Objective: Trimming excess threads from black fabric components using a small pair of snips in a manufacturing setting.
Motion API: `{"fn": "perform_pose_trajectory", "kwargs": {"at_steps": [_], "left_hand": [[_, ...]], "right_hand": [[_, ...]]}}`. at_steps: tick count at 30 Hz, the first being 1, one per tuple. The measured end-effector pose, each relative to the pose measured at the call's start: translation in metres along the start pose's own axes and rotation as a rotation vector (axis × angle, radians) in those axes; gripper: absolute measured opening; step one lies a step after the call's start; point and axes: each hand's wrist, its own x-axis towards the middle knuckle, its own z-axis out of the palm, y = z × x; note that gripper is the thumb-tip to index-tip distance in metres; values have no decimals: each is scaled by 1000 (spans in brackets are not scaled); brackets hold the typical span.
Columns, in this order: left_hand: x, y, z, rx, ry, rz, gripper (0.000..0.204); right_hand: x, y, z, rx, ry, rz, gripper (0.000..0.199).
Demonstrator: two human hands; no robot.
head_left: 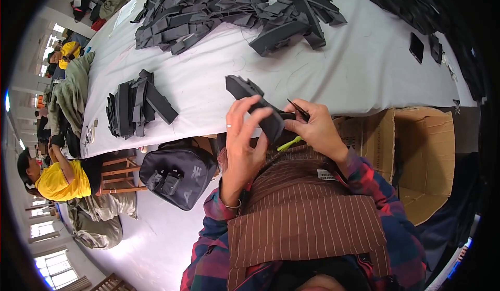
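A small stack [136,108] of dark pieces sits on the table [219,77]. The left hand [244,145] has its fingers wrapped round a dark fabric piece [260,113] held over the lap, just off the table's edge. The right hand [315,129] pinches small snips [298,109] at its end — trimming, I judge. Next comes a careful cut, close to the fabric.

Matt black fabric piece [260,108] over a smooth white cloth table cover [323,77], beside a rough brown cardboard box [422,150].
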Motion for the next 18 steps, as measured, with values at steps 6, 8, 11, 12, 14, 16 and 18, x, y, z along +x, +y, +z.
{"fn": "perform_pose_trajectory", "kwargs": {"at_steps": [6,8,11,12,14,16,18], "left_hand": [[-26,-27,22,-646,67,-573,66],[-22,-24,17,-1101,83,-863,66],[-19,-33,8,-1273,63,-956,62],[-20,-36,8,-1413,87,-974,61],[-19,-40,11,-1374,116,-995,54],[-18,-44,12,-1326,156,-1048,39],[-14,-40,16,-1258,199,-1033,34]], "right_hand": [[-2,0,3,-77,17,-39,16],[-3,2,4,-75,25,-82,14],[-4,5,3,-292,67,-215,13],[-4,5,4,-333,83,-254,15],[-5,5,5,-374,98,-293,17],[-7,3,6,-404,67,-305,19],[-9,3,9,-409,85,-294,19]]}}
